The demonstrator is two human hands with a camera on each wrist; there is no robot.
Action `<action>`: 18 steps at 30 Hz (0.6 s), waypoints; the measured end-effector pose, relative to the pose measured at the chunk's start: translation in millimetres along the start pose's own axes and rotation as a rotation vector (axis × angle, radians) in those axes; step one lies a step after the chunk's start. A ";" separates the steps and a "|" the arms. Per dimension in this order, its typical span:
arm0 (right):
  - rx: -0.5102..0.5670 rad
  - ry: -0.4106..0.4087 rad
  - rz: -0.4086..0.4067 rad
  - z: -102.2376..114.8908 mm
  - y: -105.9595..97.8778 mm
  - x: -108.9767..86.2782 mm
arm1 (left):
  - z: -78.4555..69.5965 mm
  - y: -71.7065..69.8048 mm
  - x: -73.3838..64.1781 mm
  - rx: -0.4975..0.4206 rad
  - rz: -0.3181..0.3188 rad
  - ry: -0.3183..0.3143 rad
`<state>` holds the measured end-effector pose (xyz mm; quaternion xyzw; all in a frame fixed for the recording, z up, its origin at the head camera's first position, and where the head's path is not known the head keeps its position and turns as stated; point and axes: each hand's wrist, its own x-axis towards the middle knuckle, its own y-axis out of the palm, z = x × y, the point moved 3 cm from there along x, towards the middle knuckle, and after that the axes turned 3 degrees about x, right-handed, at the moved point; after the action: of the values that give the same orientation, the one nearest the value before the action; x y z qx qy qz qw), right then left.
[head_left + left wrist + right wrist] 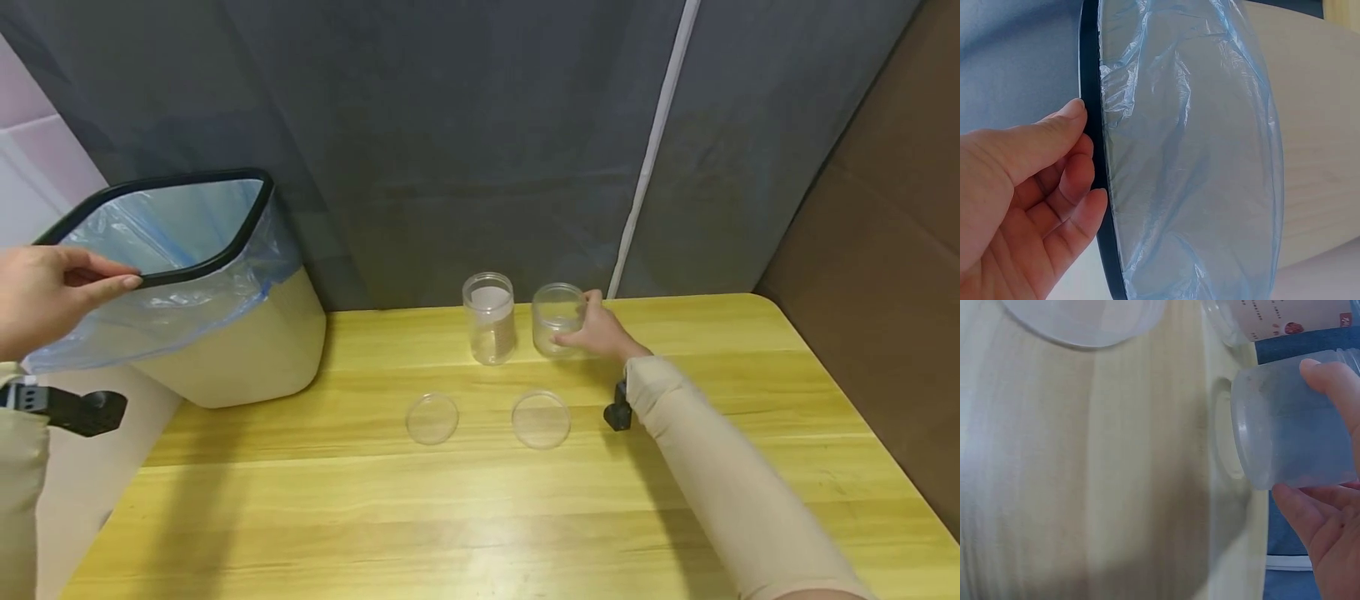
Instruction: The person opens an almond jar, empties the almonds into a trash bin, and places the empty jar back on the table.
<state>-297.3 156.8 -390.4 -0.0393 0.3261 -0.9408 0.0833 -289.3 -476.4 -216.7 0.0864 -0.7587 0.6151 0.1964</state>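
Note:
My left hand pinches the black rim of a cream trash bin on the left. A thin blue plastic bag lines the bin and folds down over its outside. At the back of the table my right hand grips a clear plastic jar without a lid, thumb on one side and fingers on the other. To its left stands a second clear jar with a printed label. Two clear round lids, a left lid and a right lid, lie flat in front of the jars.
The yellow wood-grain table ends at a dark grey cloth wall. A white cable strip runs down that wall behind the jars. A brown panel borders the right side. The bin stands against the table's left end.

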 end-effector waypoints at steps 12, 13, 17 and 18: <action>0.030 0.025 -0.007 -8.7 14.0 -4.6 | 7.2 1.3 -5.0 0.004 -0.027 0.006; 0.035 0.024 -0.008 -8.9 14.1 -4.5 | 7.2 1.3 -5.6 -0.006 -0.030 0.002; 0.059 0.010 -0.018 -10.0 13.1 -4.8 | 7.4 1.1 -6.0 -0.030 -0.028 -0.017; 0.068 0.006 -0.021 -10.6 12.8 -5.1 | 7.2 1.2 -5.8 -0.025 -0.027 -0.017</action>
<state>-291.9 154.3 -406.8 -0.0372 0.2935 -0.9524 0.0739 -285.8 -483.7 -221.3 0.0993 -0.7666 0.6023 0.1993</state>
